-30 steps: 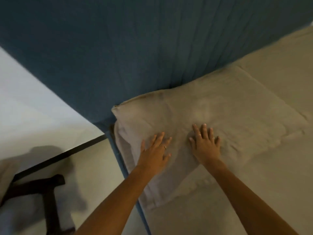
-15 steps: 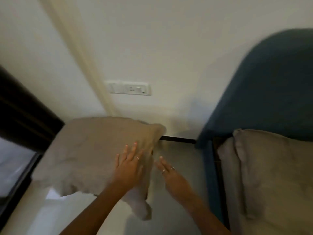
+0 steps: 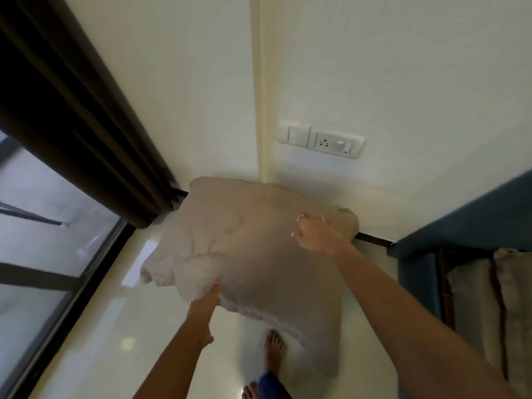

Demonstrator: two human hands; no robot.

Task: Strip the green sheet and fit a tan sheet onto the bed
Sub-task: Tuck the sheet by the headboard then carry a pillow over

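Lifted off the floor since before — tan pillow, left hand gripping underneath, right hand clutching its top edge.

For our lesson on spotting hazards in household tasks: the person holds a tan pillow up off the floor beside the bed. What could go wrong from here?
1. The left hand grips only the tan pillow at its lower edge, so it may slip from that side.
2. The pillow hides much of the glossy floor ahead of the bare feet, so a misstep seems possible.
3. Swung wide, the pillow could brush the dark curtain or the wall socket.
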